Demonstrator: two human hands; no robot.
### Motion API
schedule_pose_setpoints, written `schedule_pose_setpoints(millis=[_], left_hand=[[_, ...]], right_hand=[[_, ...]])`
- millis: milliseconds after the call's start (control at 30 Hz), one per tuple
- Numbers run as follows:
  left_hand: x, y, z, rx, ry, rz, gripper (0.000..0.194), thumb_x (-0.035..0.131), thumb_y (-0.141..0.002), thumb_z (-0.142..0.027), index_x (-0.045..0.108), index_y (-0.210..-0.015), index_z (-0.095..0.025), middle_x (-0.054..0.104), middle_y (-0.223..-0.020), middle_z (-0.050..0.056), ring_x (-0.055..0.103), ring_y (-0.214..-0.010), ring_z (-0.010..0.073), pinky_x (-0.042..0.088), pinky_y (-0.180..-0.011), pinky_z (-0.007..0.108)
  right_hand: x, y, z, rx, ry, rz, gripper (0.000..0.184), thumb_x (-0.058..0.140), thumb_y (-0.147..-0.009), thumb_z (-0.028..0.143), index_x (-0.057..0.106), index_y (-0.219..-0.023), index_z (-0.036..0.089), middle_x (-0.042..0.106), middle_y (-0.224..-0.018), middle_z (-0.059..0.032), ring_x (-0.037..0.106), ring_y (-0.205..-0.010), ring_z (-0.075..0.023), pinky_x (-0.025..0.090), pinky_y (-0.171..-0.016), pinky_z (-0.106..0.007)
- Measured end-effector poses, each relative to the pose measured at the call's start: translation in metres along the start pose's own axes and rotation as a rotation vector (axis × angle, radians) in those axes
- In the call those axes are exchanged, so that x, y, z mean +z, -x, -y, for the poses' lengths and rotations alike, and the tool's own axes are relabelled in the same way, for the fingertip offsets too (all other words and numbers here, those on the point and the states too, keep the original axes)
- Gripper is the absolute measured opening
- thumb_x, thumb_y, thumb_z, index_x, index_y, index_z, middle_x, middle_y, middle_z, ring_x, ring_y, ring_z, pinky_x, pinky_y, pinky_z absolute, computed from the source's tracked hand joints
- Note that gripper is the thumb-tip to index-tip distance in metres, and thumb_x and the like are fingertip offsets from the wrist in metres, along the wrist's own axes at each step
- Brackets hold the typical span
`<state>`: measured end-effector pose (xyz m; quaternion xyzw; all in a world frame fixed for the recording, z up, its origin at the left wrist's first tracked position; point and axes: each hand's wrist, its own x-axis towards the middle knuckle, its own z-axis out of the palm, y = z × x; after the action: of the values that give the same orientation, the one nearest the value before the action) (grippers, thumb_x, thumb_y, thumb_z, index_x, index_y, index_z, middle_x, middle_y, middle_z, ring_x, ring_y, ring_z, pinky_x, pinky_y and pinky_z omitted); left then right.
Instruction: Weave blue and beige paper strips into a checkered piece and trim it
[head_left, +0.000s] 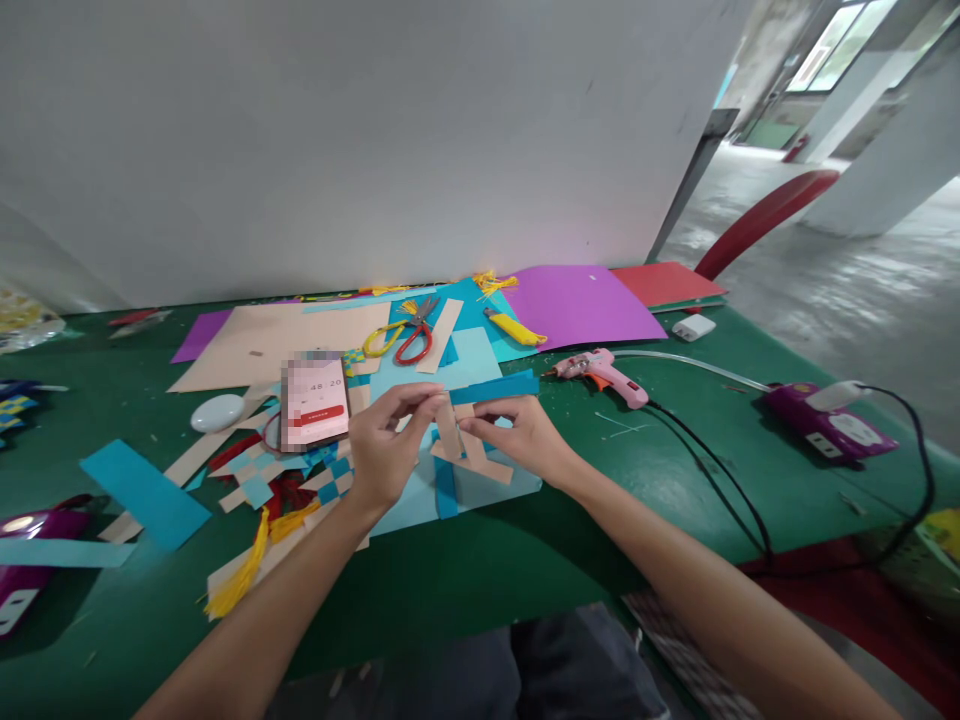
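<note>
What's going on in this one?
A person at a green table is handling narrow paper strips with both bare hands. The left hand and the right hand pinch beige paper strips close together, with blue strips by the right hand's fingers. This is above a pale blue sheet. Scissors and a yellow cutter lie beyond the hands; a pink glue gun lies off to the right.
</note>
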<state>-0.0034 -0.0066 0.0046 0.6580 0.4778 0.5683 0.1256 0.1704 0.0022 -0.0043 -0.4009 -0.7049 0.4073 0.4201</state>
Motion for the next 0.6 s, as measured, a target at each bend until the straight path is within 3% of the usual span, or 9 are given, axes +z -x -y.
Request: schedule_pose_setpoints(millis=[467,600], left_hand=[[0.0019,0.0008,-0.0043,-0.058,0.03,-0.007,0.007,0.067,-0.08,-0.022,0.072,-0.084,-0.02,0.072,-0.077,-0.001,0.066,-0.067,0.0101,0.053,-0.06,0.016],[0.0005,0.001,-0.0054,-0.049,0.036,0.002,0.006,0.067,-0.08,-0.022,0.072,-0.083,-0.021,0.072,-0.078,-0.002,0.067,-0.068,0.0106,0.054,-0.062,0.017]], right_hand=[[0.0012,-0.0016,0.0011,-0.01,-0.004,-0.004,0.028,0.062,-0.08,0.033,0.066,-0.059,0.015,0.055,-0.057,0.0015,0.045,-0.058,-0.01,0.039,-0.058,-0.024],[0.0005,-0.0021,-0.0017,0.07,-0.257,-0.013,0.021,0.073,-0.07,0.038,0.07,-0.076,0.018,0.065,-0.075,-0.0013,0.056,-0.071,-0.0145,0.046,-0.066,-0.027]])
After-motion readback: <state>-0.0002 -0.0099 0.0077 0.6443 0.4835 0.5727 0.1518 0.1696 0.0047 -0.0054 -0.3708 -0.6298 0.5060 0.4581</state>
